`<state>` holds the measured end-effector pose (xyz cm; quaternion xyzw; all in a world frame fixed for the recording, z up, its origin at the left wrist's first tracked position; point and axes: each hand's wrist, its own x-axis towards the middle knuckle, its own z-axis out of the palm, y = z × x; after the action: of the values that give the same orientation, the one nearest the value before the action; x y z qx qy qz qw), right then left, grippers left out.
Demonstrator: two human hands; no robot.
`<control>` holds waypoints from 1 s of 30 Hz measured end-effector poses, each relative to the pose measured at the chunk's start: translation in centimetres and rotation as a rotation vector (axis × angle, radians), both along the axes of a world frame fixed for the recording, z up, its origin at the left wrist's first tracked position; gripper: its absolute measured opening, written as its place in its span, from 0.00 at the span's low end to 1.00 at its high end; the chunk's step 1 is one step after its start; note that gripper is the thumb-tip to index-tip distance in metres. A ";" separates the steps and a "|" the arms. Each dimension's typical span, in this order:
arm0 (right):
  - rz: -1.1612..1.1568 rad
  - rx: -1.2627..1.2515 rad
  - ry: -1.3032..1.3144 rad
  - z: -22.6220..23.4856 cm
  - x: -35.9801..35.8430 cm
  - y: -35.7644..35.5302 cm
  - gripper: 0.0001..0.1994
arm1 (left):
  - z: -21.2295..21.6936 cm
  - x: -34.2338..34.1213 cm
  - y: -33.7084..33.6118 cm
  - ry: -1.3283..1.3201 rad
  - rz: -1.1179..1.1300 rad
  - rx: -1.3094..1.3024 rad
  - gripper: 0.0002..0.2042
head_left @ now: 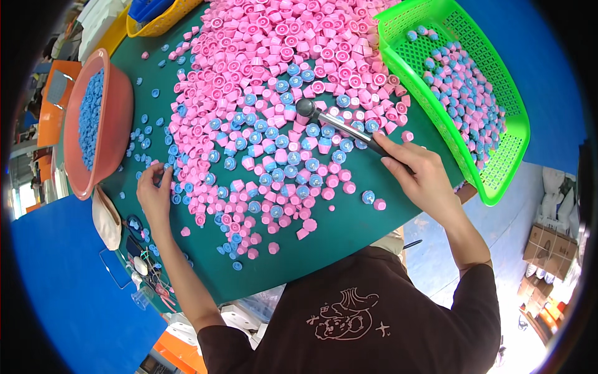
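Note:
A large heap of pink plastic caps [280, 56] covers the green table [349, 230]; near its front edge many caps carry blue discs [281, 143]. My right hand [418, 176] grips the handle of a small black hammer [336, 123], whose head rests on the caps near the middle of the heap. My left hand [153, 192] lies at the left edge of the heap with its fingertips on small blue discs [175, 187]; whether it pinches one is unclear.
A bright green basket [498, 181] with assembled pink-and-blue caps stands at the right. A red-brown basin [115, 112] full of blue discs sits at the left. A yellow basket [163, 22] is at the back. Small clutter [144, 265] lies at the table's front left.

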<state>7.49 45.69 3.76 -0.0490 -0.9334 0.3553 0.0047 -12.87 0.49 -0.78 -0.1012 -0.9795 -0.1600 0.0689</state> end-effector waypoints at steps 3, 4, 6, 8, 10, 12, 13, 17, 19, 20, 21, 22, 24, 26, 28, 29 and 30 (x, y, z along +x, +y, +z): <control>-0.033 -0.051 0.041 0.0 0.1 -0.1 0.21 | 0.8 0.3 0.3 -0.006 0.111 0.070 0.12; -0.026 -0.053 0.039 0.2 0.2 -0.2 0.21 | 1.3 0.6 0.4 0.032 0.130 0.113 0.12; -0.029 -0.088 0.027 0.8 0.3 -0.3 0.21 | 2.2 1.0 0.8 0.077 0.156 0.192 0.11; -0.012 -0.070 0.004 0.9 0.0 -0.7 0.21 | 2.9 1.3 1.9 0.064 0.145 0.252 0.11; 0.004 -0.051 -0.020 1.0 -0.2 -1.2 0.22 | 3.5 1.8 2.9 0.051 0.134 0.314 0.11; 0.029 -0.072 -0.054 1.1 0.0 -1.7 0.22 | 3.9 2.2 3.9 0.011 0.070 0.433 0.11; 0.031 -0.071 -0.054 1.1 0.1 -1.8 0.22 | 4.0 2.4 4.3 0.011 0.072 0.434 0.11; 0.076 -0.091 -0.057 1.4 0.6 -1.9 0.22 | 4.3 3.2 5.4 -0.055 0.003 0.526 0.10; 0.064 -0.109 -0.076 1.4 0.7 -1.7 0.22 | 4.5 3.5 5.9 -0.077 -0.014 0.517 0.10; 0.043 -0.109 -0.030 1.2 0.9 -1.4 0.22 | 4.6 3.7 6.1 -0.100 -0.034 0.533 0.10; 0.020 -0.110 0.018 1.1 1.0 -1.0 0.22 | 4.7 3.9 6.5 -0.122 -0.055 0.548 0.10; 0.001 -0.113 0.023 1.1 0.9 -0.8 0.22 | 4.8 4.1 6.9 -0.122 -0.052 0.547 0.10; -0.016 -0.082 0.012 1.2 0.5 -0.6 0.21 | 5.1 4.6 8.2 -0.183 -0.105 0.540 0.10; -0.043 -0.047 -0.002 1.0 0.5 -0.5 0.21 | 5.1 5.0 10.2 -0.198 -0.133 0.522 0.11; -0.002 -0.115 0.032 0.6 0.4 -0.6 0.21 | 5.2 5.3 13.1 -0.166 -0.233 0.497 0.12; 0.000 -0.115 0.031 0.5 0.4 -0.8 0.21 | 5.1 5.6 14.7 -0.111 -0.322 0.456 0.11; -0.030 -0.145 0.038 0.5 0.4 -0.9 0.21 | 4.9 5.7 16.2 -0.057 -0.412 0.415 0.11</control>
<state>7.85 44.78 4.22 -0.0563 -0.9042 0.4226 0.0239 -7.18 16.73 4.10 -0.2770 -0.8863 -0.3702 0.0268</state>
